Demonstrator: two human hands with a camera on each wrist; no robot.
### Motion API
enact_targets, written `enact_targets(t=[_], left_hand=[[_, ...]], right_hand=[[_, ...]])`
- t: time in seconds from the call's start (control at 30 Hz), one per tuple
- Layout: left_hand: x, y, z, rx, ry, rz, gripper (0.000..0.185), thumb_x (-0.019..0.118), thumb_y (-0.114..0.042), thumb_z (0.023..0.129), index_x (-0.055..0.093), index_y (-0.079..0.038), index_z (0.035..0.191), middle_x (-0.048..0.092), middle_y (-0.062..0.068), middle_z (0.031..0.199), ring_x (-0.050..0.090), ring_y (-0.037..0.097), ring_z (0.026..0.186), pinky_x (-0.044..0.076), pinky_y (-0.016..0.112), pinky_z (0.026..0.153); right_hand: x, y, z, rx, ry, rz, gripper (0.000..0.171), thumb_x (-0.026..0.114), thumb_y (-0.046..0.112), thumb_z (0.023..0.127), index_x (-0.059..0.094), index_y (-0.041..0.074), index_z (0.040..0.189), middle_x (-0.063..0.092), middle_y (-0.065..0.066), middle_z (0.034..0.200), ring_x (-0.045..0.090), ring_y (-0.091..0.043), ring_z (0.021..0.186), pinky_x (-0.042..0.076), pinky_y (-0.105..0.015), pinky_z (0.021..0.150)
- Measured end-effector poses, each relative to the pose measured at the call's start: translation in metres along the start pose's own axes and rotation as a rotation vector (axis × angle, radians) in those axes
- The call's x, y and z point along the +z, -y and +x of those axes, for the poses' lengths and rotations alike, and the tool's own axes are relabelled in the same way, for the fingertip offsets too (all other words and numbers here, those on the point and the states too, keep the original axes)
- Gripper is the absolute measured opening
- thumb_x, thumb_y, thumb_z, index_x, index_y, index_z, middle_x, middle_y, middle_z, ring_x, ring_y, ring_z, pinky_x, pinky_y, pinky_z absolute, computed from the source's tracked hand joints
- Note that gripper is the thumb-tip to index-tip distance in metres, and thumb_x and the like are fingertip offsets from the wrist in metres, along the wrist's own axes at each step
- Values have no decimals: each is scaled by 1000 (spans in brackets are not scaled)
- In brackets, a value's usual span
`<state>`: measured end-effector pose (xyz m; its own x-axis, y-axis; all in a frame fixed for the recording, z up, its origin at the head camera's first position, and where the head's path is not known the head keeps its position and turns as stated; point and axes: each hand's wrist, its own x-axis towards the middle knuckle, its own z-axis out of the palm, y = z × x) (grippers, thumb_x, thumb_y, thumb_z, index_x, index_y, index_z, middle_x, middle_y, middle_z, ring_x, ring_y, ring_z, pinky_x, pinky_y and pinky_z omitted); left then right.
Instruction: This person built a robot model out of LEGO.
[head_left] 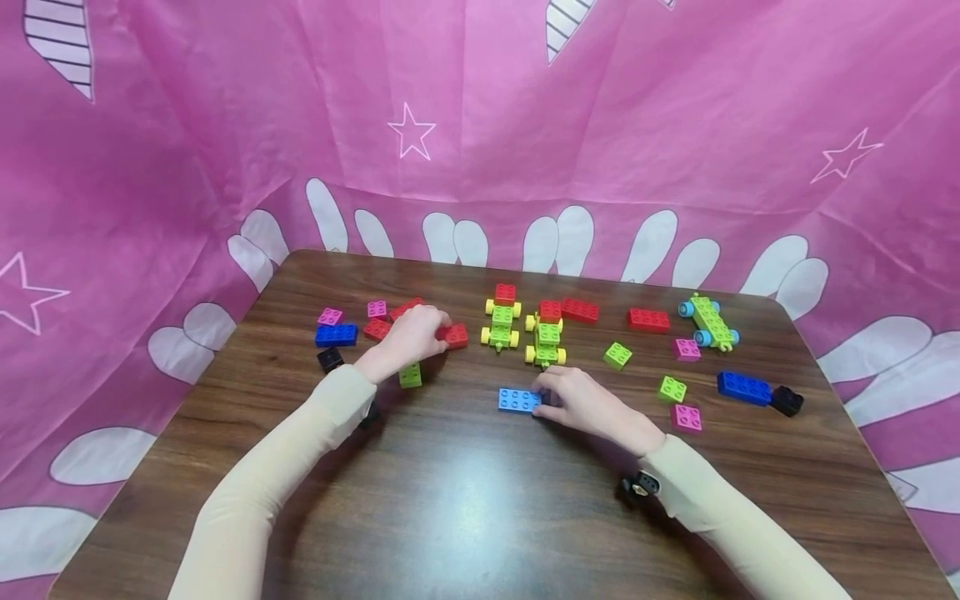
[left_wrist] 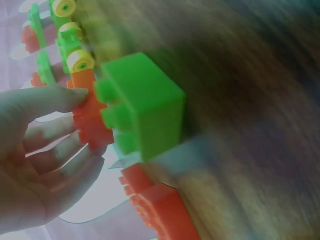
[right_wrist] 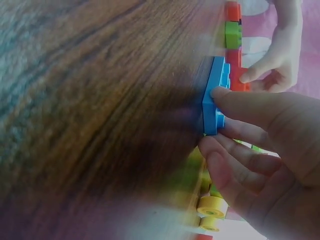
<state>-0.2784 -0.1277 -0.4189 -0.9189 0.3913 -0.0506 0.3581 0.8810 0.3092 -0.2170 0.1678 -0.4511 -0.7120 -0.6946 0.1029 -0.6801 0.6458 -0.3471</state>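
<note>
The step in hand appeared to be the pick-up of two bricks, one per hand, from the loose stock on the worktop [head_left: 465,500].

Left hand [head_left: 411,332]: fingers curled round a red brick [head_left: 454,336], which lay on the worktop at the fingertips. A green brick [head_left: 410,375] stood just beside the wrist, untouched.

Right hand [head_left: 585,402]: thumb and fingers pinched the end of a flat light-blue brick [head_left: 519,401]. The brick rested on the worktop near the centre, just in front of two green wheeled assemblies [head_left: 545,337].

Other bricks in red, pink, blue, black and green lay scattered to either side.

Judged from this layout, the next move called for a firm grip on each brick, a clean lift clear of the neighbouring pieces, and stud-to-socket alignment before any pressing. The light-blue brick was thin; a fingertip pinch at one end risked letting it tip.
</note>
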Motion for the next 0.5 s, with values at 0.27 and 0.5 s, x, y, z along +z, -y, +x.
enact_targets(t=[0.27, 0.5], left_hand=[[-9, -16, -6, 50, 6, -58, 39, 76, -19, 86, 69, -5, 122, 71, 12, 121, 65, 27, 116, 53, 43, 101], [-4, -33, -19, 154, 35, -26, 39, 79, -20, 84, 71, -9, 121, 72, 9, 117, 66, 24, 110, 55, 41, 96]], right_hand=[[-1, 0, -1, 17, -10, 0, 27, 81, 23, 82, 73, 8, 103, 69, -3, 91, 56, -8, 70, 48, -16, 61], [0, 1, -3, 45, -11, 9, 28, 82, 25, 81, 74, 10, 103, 70, -1, 92, 56, -8, 71, 49, -16, 63]])
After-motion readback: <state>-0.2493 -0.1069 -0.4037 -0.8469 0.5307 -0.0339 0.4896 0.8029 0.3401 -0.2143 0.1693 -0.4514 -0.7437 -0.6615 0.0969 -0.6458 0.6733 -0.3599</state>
